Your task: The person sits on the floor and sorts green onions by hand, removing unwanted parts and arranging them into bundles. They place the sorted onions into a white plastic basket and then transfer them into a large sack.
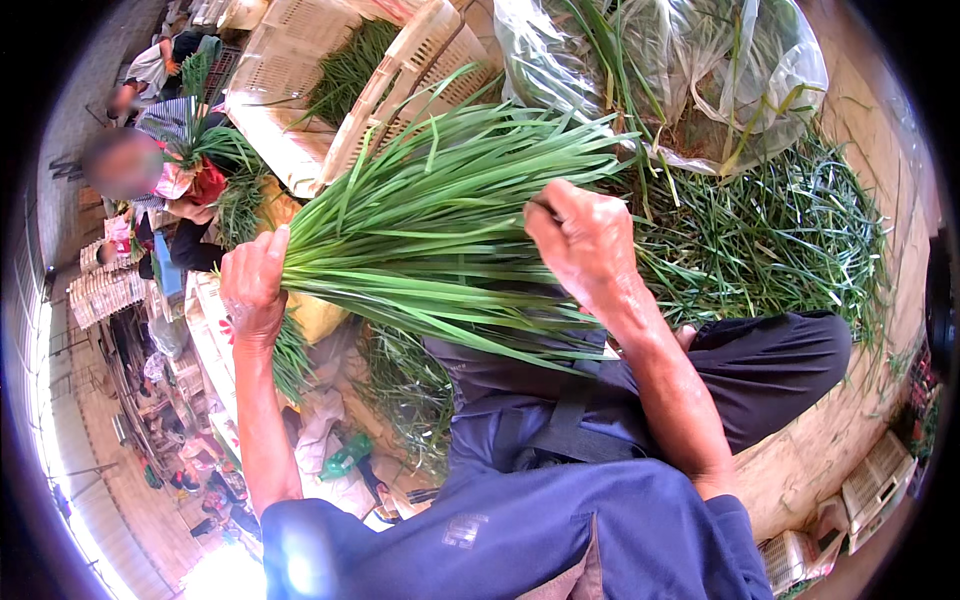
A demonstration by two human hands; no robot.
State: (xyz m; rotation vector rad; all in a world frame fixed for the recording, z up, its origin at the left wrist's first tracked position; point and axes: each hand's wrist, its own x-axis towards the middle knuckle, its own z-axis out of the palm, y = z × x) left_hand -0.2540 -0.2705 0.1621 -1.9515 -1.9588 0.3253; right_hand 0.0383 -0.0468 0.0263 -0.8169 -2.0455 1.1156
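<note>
My left hand (pixel 256 281) grips a large bunch of green garlic chives (pixel 442 202) by its stem end. The long flat leaves fan out to the right across my lap. At the leafy end, my right hand (pixel 585 236) is curled with its fingers bent inward. Whether it pinches any leaves is hidden by the fist. Beyond it lies a heap of loose, tangled chive leaves (pixel 772 232). More loose leaves (pixel 412 390) lie below the bunch, beside my leg.
A pale plastic crate (pixel 274 71) with greens (pixel 352 71) stands ahead. Clear plastic sheeting (pixel 780 45) covers part of the heap. A green plastic bottle (pixel 345 457) lies to the left. Another person (pixel 172 120) sits close by at upper left, holding greens. Crates (pixel 877 480) stand at lower right.
</note>
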